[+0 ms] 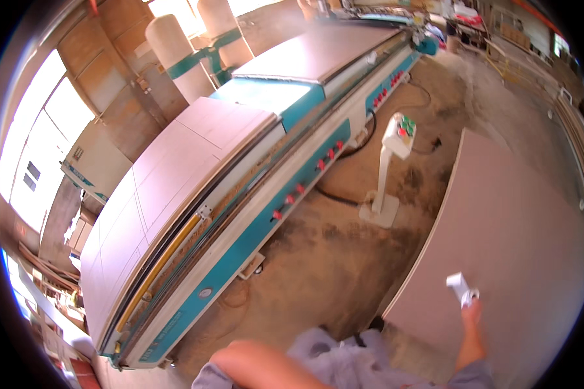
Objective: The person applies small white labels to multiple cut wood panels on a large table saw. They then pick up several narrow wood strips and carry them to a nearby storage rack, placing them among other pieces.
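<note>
My right hand [472, 312] is closed on a small roll of white paper [467, 297], and a loose white strip [456, 281] stands out from the roll's far side. Beneath hand and roll lies a large pinkish-brown board [499, 220], on the right. Whether the roll touches the board I cannot tell. My left forearm crosses the lower edge, bent toward my body, and the left hand itself is out of the picture.
On the left a long teal and white machine [240, 272] with red knobs carries a scored board [175, 155]. A white control stand [381, 188] with coloured buttons rises from the dusty floor between machine and board. Black cables [337, 196] trail along the floor. Tall dust bags [175, 58] stand behind.
</note>
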Tool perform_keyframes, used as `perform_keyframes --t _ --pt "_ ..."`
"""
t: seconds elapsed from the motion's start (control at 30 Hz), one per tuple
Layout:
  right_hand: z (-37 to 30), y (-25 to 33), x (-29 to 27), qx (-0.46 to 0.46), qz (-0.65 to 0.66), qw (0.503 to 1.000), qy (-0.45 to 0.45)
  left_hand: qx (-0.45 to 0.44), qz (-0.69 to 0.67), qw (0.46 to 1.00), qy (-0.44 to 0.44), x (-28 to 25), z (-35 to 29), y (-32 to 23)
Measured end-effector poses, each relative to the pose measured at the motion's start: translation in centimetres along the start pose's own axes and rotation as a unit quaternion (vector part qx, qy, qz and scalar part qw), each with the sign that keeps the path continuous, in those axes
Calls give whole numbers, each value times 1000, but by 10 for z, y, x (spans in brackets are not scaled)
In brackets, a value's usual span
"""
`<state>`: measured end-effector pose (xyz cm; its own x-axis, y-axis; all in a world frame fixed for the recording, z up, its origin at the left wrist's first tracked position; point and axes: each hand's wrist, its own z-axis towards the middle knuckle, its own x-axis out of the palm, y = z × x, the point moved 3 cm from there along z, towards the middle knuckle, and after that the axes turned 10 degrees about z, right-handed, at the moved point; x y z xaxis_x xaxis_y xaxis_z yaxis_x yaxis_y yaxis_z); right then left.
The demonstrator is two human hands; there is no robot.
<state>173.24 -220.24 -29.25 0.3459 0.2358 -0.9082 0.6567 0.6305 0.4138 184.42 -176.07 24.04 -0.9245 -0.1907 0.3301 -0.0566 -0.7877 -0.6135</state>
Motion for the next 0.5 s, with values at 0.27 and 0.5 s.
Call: perform_keyframes --t 0.27,0.5 --pt "29 7 4 105 3 994 5 5 96 995 -12 -32 29 3" --pt "31 286 -37 -220 154 928 260 -8 410 911 -53 -166 -12 -50"
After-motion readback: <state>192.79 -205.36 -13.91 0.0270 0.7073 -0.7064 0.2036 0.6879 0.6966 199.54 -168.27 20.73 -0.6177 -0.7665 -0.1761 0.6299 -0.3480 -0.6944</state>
